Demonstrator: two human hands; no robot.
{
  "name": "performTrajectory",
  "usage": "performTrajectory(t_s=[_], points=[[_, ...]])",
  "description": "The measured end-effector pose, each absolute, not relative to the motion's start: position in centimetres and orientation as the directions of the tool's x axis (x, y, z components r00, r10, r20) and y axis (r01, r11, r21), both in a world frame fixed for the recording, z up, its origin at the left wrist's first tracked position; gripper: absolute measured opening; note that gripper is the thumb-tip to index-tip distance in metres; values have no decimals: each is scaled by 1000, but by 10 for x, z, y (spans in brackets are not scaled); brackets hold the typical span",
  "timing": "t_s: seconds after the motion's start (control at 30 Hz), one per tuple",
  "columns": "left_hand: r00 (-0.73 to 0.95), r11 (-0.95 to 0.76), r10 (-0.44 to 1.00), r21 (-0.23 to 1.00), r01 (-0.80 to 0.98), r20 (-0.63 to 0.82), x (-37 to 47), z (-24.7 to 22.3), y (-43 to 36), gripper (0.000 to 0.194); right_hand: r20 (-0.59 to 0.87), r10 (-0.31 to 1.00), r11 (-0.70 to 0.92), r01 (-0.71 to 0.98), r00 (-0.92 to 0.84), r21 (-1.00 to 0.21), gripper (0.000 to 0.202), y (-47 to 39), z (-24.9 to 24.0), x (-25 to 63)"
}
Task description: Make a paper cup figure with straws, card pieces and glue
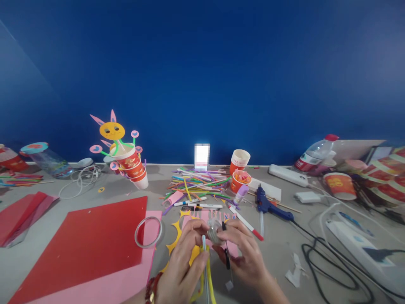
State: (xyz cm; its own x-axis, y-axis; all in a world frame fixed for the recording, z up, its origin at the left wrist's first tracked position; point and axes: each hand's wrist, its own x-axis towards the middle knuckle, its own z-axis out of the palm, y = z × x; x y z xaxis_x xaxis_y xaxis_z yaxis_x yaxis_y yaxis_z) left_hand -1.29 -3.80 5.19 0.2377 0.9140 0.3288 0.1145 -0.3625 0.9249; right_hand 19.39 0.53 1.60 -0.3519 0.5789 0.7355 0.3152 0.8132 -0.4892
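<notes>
My left hand (186,257), with a red bracelet at the wrist, pinches a light, thin stick (205,270) beside yellow pipe cleaners. Its fingertips also touch a small clear tape roll (215,231). Close by on the right, my right hand (245,253) has its fingers closed on black-handled scissors (226,253), partly hidden, and its fingertips are near the roll. Below both hands lie a yellow spiky paper cutout (174,245) and pink paper pieces.
Red sheets (95,240) and a larger tape ring (148,245) lie left. Behind are pipe cleaners (202,181), markers, paper cups (239,159) and a cup figure (129,162). A blue glue gun (268,204), its black cable and a bottle (316,154) are right.
</notes>
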Motion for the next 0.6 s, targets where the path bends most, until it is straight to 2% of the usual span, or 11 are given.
performTrajectory(t_s=[0.23, 0.37, 0.5, 0.6], points=[[355, -458, 841, 886, 69, 408, -14, 54, -40, 20, 738, 601, 797, 302, -307, -523, 43, 3, 18, 190], [272, -498, 853, 851, 169, 445, -17, 45, -41, 34, 733, 610, 792, 270, -303, -548, 45, 1, 24, 186], [307, -579, 802, 793, 190, 512, -15, 38, -42, 47, 760, 591, 804, 278, -271, -526, 41, 2, 27, 185], [330, -583, 803, 770, 261, 496, -13, 36, -45, 56, 742, 621, 779, 295, -250, -553, 39, 3, 26, 186]])
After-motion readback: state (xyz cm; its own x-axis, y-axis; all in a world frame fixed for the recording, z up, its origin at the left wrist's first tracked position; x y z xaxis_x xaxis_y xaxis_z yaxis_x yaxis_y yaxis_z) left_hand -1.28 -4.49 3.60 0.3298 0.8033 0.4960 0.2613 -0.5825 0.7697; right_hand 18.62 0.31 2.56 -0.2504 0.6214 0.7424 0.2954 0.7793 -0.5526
